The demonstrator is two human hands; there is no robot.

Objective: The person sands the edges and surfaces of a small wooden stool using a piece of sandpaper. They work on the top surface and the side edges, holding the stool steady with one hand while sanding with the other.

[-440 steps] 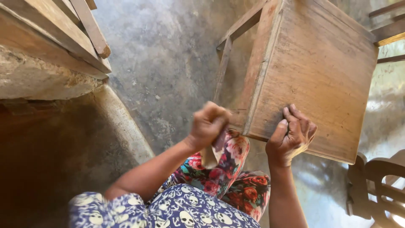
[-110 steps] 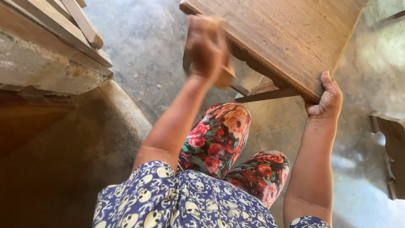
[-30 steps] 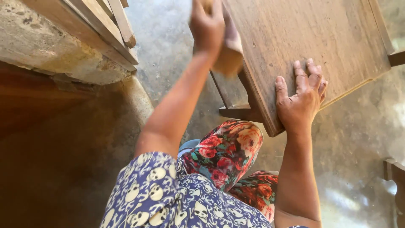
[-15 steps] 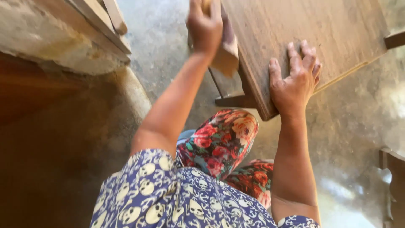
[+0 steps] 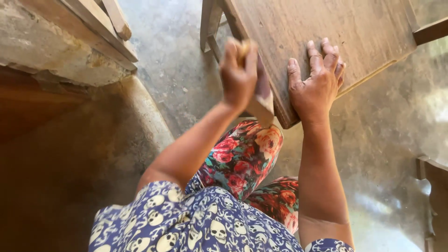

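Slid down toward the near corner since half a second ago: left hand [image 5: 239,74], clenched around one folded sandpaper sheet [image 5: 262,95], pressed against the edge of one tilted wooden table [image 5: 336,23]. Laid flat and released on its top: right hand [image 5: 315,77]. Underneath, concrete floor [image 5: 172,56].

brown wooden tabletop [image 5: 326,28], tan sanding sheet [image 5: 262,95]. blue top [image 5: 196,224] with cream skulls, trousers [image 5: 245,156] in red and pink roses on dark teal. grey concrete floor [image 5: 177,60].
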